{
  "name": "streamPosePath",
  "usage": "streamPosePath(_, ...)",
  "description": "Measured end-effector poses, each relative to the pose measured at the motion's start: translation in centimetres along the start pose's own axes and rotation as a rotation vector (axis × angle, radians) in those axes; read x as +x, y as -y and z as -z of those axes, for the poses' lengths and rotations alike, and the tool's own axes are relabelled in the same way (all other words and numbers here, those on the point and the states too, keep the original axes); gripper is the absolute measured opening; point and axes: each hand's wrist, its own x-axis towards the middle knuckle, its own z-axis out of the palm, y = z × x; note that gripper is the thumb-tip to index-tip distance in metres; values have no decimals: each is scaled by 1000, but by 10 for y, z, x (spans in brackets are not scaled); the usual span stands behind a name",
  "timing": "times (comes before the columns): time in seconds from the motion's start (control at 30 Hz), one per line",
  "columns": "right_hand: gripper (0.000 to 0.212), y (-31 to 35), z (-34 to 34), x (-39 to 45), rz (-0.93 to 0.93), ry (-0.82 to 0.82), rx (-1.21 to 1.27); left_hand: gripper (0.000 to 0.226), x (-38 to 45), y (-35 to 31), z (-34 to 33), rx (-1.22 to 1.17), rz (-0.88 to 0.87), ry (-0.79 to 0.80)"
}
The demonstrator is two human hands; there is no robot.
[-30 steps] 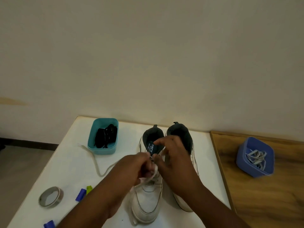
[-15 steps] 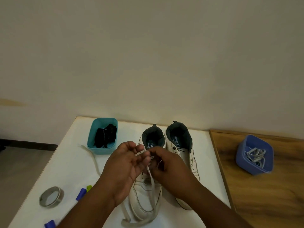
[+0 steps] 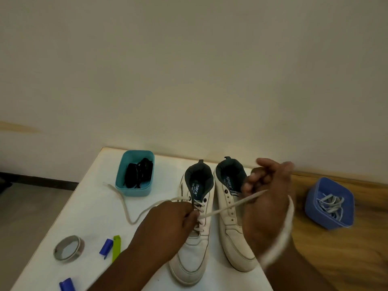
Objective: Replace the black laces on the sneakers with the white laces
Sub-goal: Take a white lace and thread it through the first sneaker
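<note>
Two white sneakers stand side by side on the white table (image 3: 88,206), toes toward the person. The left sneaker (image 3: 194,244) is partly threaded with a white lace (image 3: 228,206); the right sneaker (image 3: 233,227) shows bare eyelets. The left hand (image 3: 168,225) rests on the left sneaker's lacing with fingers curled, pinching the lace there. The right hand (image 3: 266,196), raised over the right sneaker, grips the lace's other stretch, pulled taut across that shoe; it hides the sneaker's outer side. The lace's free end trails left past a teal bin (image 3: 134,189) holding the black laces (image 3: 137,172). On the adjoining wooden surface (image 3: 336,259) a blue bin (image 3: 315,206) holds more white laces. Near the table's front lie a tape roll (image 3: 69,248), a green clip (image 3: 116,246) and two blue clips, one (image 3: 106,246) beside the green, the other (image 3: 66,285) cut off by the frame. The right hand and a lace loop by the wrist are blurred.
</note>
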Motion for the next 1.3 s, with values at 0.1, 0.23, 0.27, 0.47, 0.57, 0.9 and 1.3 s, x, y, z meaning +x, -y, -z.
streamPosePath(0.1,33,3,4,12,-219,-174,18,10,-2,1,-1,-7,-4,-91)
streamPosePath(0.23,32,-14,2,1,-472,257,-612,48,0,-12,0,-373,11,-192)
streamPosePath(0.27,33,-19,1,-6,-384,438,-777,40,2,-17,5,-549,63,-197)
streamPosePath(0.47,23,-32,1,-31,-124,897,-1010,19,8,-16,2,-819,285,-160)
streamPosePath(0.57,15,-31,3,-26,-78,968,-1064,19,11,-14,7,-1087,439,-149)
streamPosePath(0.9,21,-27,5,-27,25,1306,-1202,22,16,-13,8,-1243,512,-264)
streamPosePath(1.3,62,-57,29,4,175,767,-1473,28,26,7,-16,-199,58,-381)
